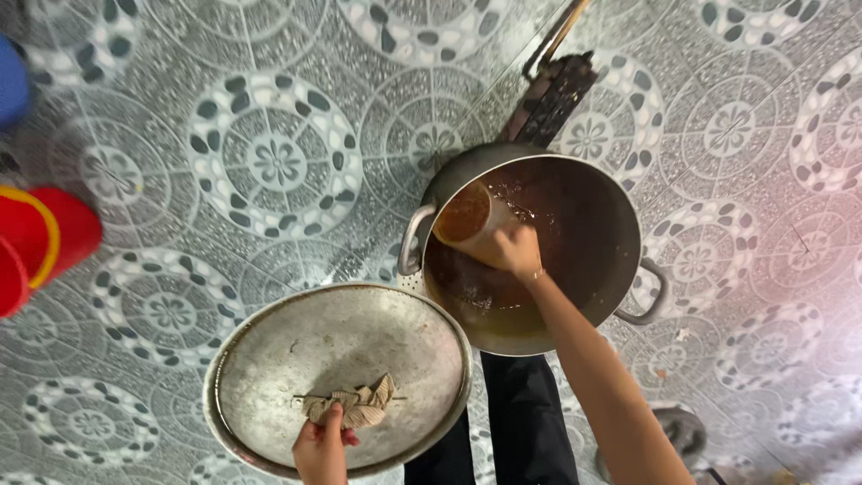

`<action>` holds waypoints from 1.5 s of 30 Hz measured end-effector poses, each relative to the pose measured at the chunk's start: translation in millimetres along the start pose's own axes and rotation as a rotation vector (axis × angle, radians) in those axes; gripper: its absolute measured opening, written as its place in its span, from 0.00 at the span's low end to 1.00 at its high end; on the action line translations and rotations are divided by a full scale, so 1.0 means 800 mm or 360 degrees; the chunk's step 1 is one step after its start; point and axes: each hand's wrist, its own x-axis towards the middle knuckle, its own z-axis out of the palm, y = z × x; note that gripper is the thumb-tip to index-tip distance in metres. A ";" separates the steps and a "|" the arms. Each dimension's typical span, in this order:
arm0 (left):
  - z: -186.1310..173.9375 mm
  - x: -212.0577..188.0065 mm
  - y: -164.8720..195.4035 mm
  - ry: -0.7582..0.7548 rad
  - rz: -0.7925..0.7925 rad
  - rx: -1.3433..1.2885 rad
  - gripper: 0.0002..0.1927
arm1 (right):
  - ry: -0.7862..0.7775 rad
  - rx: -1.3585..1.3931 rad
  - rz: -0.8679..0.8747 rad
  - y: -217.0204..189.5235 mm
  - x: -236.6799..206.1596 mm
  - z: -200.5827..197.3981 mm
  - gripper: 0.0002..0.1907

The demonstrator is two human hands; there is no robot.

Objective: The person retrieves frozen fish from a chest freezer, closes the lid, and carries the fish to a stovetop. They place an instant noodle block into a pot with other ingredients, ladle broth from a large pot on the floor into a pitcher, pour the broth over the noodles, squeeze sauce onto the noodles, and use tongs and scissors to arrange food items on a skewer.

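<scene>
Head view looks straight down at a grey patterned tile floor where a large round metal pot with two side handles stands, holding a shallow brown liquid. Right hand reaches over the pot's rim, its grip clamped on a translucent plastic cup filled with brown liquid, which is tilted above the near-left inside of the pot. Left hand has its grip closed on the folded cloth-wrapped knob of a wide, dull metal lid, held tilted just beside the pot on its left. Dark trousers show below the pot. A red plastic bucket sits well apart at the left edge
</scene>
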 end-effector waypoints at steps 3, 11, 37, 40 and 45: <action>-0.005 -0.014 0.001 -0.0109 0.0210 -0.0136 0.13 | -0.0018 0.0001 0.0133 -0.010 -0.052 -0.026 0.16; -0.007 -0.082 0.020 -0.0160 0.0466 -0.0022 0.14 | 0.0114 -0.0250 0.0002 -0.072 -0.133 -0.117 0.18; 0.109 -0.223 0.224 -0.0525 0.0653 0.0396 0.15 | 0.0858 0.1086 0.0578 -0.054 -0.352 -0.274 0.14; 0.167 -0.234 0.248 -0.0686 0.0672 0.0474 0.14 | 0.1093 0.1450 0.0554 -0.049 -0.400 -0.276 0.17; 0.296 -0.276 0.247 -0.0843 0.0665 0.0689 0.14 | 0.1544 0.1605 0.0442 -0.046 -0.477 -0.266 0.19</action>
